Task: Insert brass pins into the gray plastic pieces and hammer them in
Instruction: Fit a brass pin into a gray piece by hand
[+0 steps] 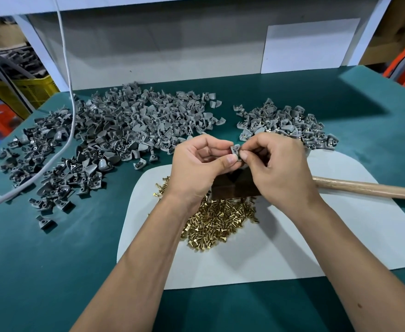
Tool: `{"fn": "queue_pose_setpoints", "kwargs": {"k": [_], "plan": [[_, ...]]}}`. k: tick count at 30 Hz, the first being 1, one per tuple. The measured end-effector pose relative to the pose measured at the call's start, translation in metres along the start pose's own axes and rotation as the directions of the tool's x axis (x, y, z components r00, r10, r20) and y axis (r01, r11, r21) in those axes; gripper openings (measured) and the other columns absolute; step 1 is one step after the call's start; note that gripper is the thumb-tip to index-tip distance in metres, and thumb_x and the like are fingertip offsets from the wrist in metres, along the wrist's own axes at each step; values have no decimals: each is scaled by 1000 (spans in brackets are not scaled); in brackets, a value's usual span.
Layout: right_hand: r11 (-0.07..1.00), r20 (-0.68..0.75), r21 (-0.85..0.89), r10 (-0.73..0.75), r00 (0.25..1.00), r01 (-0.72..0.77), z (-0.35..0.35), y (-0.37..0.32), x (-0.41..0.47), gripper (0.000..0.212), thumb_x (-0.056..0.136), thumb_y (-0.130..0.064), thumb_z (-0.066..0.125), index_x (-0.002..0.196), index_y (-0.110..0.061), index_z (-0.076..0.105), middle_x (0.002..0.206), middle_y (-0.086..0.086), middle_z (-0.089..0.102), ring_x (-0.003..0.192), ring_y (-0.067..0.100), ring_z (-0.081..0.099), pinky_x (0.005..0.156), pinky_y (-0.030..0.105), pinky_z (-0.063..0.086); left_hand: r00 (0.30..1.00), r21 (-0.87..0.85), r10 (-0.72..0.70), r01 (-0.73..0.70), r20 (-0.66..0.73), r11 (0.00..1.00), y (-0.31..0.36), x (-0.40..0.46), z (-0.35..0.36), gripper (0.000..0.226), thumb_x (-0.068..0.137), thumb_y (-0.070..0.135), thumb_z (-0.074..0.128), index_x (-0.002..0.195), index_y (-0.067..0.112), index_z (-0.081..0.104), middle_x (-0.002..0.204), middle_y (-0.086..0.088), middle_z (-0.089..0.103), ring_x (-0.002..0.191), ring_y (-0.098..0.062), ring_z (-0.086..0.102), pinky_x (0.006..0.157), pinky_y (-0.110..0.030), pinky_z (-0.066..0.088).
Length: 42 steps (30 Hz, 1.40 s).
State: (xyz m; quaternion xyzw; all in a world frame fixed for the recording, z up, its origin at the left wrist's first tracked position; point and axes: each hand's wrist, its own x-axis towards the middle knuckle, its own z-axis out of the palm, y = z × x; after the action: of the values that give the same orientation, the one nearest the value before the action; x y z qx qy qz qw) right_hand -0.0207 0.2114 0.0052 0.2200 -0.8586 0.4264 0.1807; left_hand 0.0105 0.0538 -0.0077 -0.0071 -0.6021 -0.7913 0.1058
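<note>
My left hand pinches a small gray curved plastic piece at its fingertips while my right hand, touching it, grips something hidden, presumably a pin, so I'd hold the piece steady and push the pin in straight.

No readable text, label, brand, number or sign anywhere in view. White panel behind bench: blank. Pale mat on bench: unprinted. Yellow crate left of bench: no legible marking.
</note>
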Motion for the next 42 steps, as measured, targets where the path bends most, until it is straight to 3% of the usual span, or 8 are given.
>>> {"fn": "queue_pose_setpoints", "kwargs": {"k": [9,13,20,26,29,34,37,42], "plan": [[1000,-5,17,-23,1000,23,-1,1,1,8,91,-11,71,92,-13,78,84,-7,72,80,6,65,78,18,51,998,3,-30,30,-53,1000,0,2,5,21,83,-18,70,99,-4,68,91,-22,71,82,-22,74,77,-29,63],[991,0,4,-134,991,134,-8,3,3,11,89,-7,73,97,-12,80,90,-6,74,87,5,66,83,12,47,995,-61,-83,80,-50,995,4,2,1,22,85,-16,68,105,-7,68,99,-26,71,84,-24,75,77,-26,61],[951,-71,-50,-308,949,305,-10,7,3,6,90,-7,74,93,-10,78,88,-2,71,84,10,64,80,24,51,990,-82,-140,139,4,987,11,0,1,11,90,-6,69,101,-4,71,100,-24,71,83,-23,74,73,-23,60],[960,-124,-48,-280,952,276,-6,7,3,7,95,-10,69,91,-8,74,86,0,68,82,12,61,76,21,47,993,145,102,-93,-55,985,3,-1,8,16,89,3,75,105,3,74,101,-20,74,94,-33,74,84,-40,62],[965,-128,-38,-263,956,261,-5,8,3,6,93,-9,70,89,-8,74,85,-1,68,81,12,61,76,19,47,978,280,206,-189,-34,941,0,0,11,21,82,-1,80,101,5,75,97,-12,77,93,-27,74,90,-41,60],[971,-113,-21,-240,964,240,-1,8,3,5,93,-7,69,92,-9,74,87,-1,69,83,10,61,76,19,47,977,210,174,-145,-124,967,-4,0,14,24,76,-9,82,97,1,76,93,-14,78,86,-22,74,87,-34,59],[970,-114,-32,-242,964,239,0,8,3,5,92,-8,69,92,-10,74,87,-1,69,83,11,62,76,20,49,981,149,120,-98,-151,984,-4,0,14,23,76,-11,82,97,-5,76,92,-18,78,84,-26,72,87,-42,61],[978,-141,-42,-208,968,204,1,5,1,5,89,-7,70,88,-11,73,84,-2,69,79,11,62,73,20,48,986,107,89,-74,-140,992,-2,-2,17,20,77,-12,80,92,1,78,90,-19,77,86,-36,74,91,-52,59]]}}
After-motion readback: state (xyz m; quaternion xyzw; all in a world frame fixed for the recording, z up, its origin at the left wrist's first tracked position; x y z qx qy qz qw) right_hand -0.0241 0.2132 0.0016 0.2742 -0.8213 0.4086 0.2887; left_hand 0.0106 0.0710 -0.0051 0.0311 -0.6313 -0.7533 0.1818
